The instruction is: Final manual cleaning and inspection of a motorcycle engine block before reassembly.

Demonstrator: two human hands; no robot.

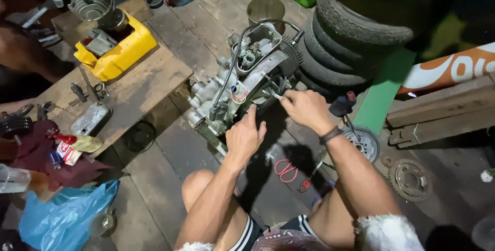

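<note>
Dim, harsh overhead light, dark edges.

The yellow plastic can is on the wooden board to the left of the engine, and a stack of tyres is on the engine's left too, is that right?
Not quite. In the head view the yellow plastic can does sit on the wooden board left of the engine. But the stack of tyres is on the engine's right, not its left.
</note>
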